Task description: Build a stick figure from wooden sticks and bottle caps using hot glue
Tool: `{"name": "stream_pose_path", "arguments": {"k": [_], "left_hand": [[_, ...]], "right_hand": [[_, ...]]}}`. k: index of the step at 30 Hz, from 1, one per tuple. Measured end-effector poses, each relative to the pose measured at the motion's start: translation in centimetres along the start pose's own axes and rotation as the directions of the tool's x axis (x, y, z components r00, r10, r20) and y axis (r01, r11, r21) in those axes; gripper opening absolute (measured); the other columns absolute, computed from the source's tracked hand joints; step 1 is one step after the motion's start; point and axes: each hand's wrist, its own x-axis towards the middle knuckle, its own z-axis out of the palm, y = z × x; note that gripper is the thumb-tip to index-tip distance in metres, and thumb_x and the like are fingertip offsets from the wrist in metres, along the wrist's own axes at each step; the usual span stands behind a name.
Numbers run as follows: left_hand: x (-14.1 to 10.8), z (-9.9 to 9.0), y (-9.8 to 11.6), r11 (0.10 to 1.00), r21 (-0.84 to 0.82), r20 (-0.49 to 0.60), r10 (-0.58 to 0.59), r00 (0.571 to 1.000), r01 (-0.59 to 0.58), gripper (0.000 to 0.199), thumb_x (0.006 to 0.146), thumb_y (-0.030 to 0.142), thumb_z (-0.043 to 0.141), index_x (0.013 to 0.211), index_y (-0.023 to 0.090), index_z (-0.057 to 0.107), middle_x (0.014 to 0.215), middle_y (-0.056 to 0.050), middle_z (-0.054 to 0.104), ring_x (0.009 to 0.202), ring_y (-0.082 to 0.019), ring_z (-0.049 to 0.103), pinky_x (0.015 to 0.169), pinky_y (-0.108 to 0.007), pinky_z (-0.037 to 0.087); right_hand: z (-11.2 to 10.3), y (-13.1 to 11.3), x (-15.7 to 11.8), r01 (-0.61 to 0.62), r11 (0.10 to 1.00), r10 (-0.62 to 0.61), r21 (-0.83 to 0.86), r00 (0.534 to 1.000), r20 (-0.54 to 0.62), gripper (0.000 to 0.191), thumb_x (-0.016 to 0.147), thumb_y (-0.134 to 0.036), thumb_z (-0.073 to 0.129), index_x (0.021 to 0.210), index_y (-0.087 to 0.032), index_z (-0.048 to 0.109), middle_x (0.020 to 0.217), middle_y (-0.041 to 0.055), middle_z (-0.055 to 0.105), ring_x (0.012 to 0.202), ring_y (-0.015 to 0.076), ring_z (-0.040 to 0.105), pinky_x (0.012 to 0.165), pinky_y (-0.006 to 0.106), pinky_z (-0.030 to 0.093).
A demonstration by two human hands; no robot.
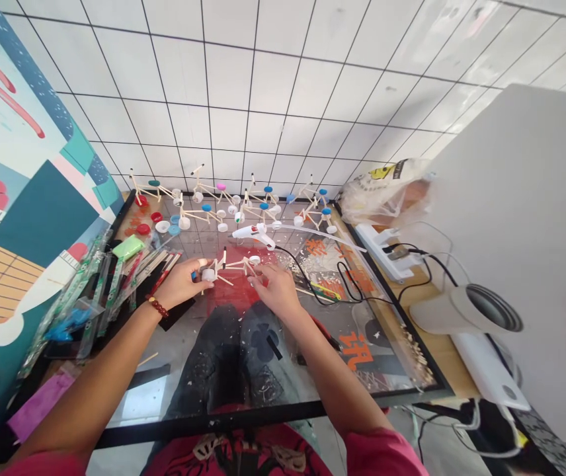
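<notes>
A small wooden-stick model [236, 266] with white round caps is held between my two hands over a red patch on the glass table. The fingers of my left hand [178, 287] are closed on its left end, near a white cap and a blue piece. My right hand [276, 289] pinches the model's right end. Behind it lies a white glue gun [254, 234] with a black cord. Several similar stick models, one with a pink cap [221, 186], stand along the table's back edge.
Packaged sticks and a green packet [128, 248] lie at the left. Red caps [143, 229] and white ones sit at the back left. On the right are a power strip [387, 254], a grey-white cylinder [454, 311], cords and a plastic bag [385, 195].
</notes>
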Motion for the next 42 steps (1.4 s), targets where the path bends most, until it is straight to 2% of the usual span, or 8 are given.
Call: {"name": "stream_pose_path", "arguments": {"k": [5,10,13,17,22,28,33,42], "left_hand": [[0.0,0.1,-0.1,1.0,0.012,-0.002,0.027,1.0,-0.027,0.054,0.073,0.044,0.074,0.121,0.02,0.071,0.118,-0.008,0.074,0.093,-0.025,0.068,0.082,-0.034,0.053],[0.0,0.1,0.1,1.0,0.017,0.016,0.012,1.0,-0.012,0.053,0.073,0.043,0.073,0.12,0.018,0.071,0.113,-0.008,0.074,0.086,-0.023,0.067,0.081,-0.034,0.052],[-0.1,0.1,0.2,1.0,0.01,0.017,0.01,1.0,-0.011,0.053,0.073,0.042,0.072,0.121,0.018,0.07,0.118,-0.009,0.073,0.094,-0.025,0.067,0.086,-0.035,0.052],[-0.1,0.1,0.2,1.0,0.009,0.023,0.012,1.0,-0.012,0.054,0.074,0.043,0.072,0.122,0.019,0.07,0.121,-0.009,0.072,0.096,-0.026,0.067,0.084,-0.034,0.051],[-0.2,0.1,0.4,1.0,0.029,0.034,0.01,0.999,-0.011,0.055,0.075,0.044,0.071,0.123,0.018,0.07,0.115,-0.008,0.073,0.08,-0.021,0.064,0.077,-0.032,0.051],[-0.2,0.1,0.2,0.999,0.028,0.027,0.022,0.999,-0.022,0.058,0.075,0.045,0.07,0.127,0.018,0.068,0.122,-0.008,0.071,0.099,-0.025,0.067,0.086,-0.033,0.051],[-0.1,0.3,0.1,1.0,0.02,0.02,0.015,1.0,-0.016,0.057,0.074,0.041,0.071,0.126,0.018,0.068,0.126,-0.009,0.071,0.108,-0.027,0.066,0.092,-0.034,0.051],[-0.3,0.2,0.3,0.999,0.029,0.022,0.038,0.999,-0.038,0.062,0.073,0.042,0.073,0.129,0.017,0.066,0.122,-0.009,0.069,0.076,-0.018,0.063,0.074,-0.032,0.052]], "right_hand": [[0.6,-0.3,-0.2,0.011,1.0,-0.011,-0.023,1.0,0.021,0.014,0.095,-0.027,0.062,0.104,-0.024,0.073,0.098,0.0019,0.078,0.097,0.0183,0.07,0.089,0.031,0.04],[1.0,0.0,-0.1,0.041,0.999,-0.042,-0.017,0.997,-0.066,0.023,0.095,-0.03,0.062,0.115,-0.025,0.072,0.118,0.0072,0.074,0.11,0.0212,0.068,0.095,0.034,0.044],[1.5,0.5,0.3,0.091,0.994,-0.084,0.065,0.99,-0.115,0.019,0.097,-0.028,0.059,0.107,-0.024,0.074,0.131,0.0085,0.07,0.122,0.0212,0.064,0.1,0.035,0.046],[2.0,1.2,0.7,0.127,0.981,-0.111,0.148,0.988,-0.111,0.018,0.097,-0.027,0.057,0.1,-0.024,0.075,0.126,0.0071,0.074,0.119,0.0207,0.067,0.103,0.037,0.047],[2.1,1.5,0.9,0.171,0.979,-0.158,0.108,0.98,-0.119,0.02,0.098,-0.026,0.056,0.102,-0.023,0.075,0.121,0.0076,0.075,0.117,0.0202,0.068,0.101,0.036,0.048],[2.4,1.8,1.0,0.237,0.965,-0.21,0.109,0.953,-0.218,0.017,0.096,-0.021,0.058,0.094,-0.023,0.075,0.11,0.0068,0.078,0.106,0.0219,0.071,0.096,0.036,0.048],[2.6,1.8,1.0,0.249,0.959,-0.215,0.134,0.951,-0.223,0.015,0.096,-0.023,0.06,0.095,-0.024,0.075,0.113,0.0064,0.078,0.105,0.0222,0.072,0.094,0.037,0.048],[2.7,1.7,0.8,0.194,0.973,-0.158,0.127,0.956,-0.247,0.019,0.092,-0.025,0.066,0.111,-0.024,0.071,0.105,0.0062,0.079,0.093,0.0228,0.072,0.086,0.036,0.049]]}}
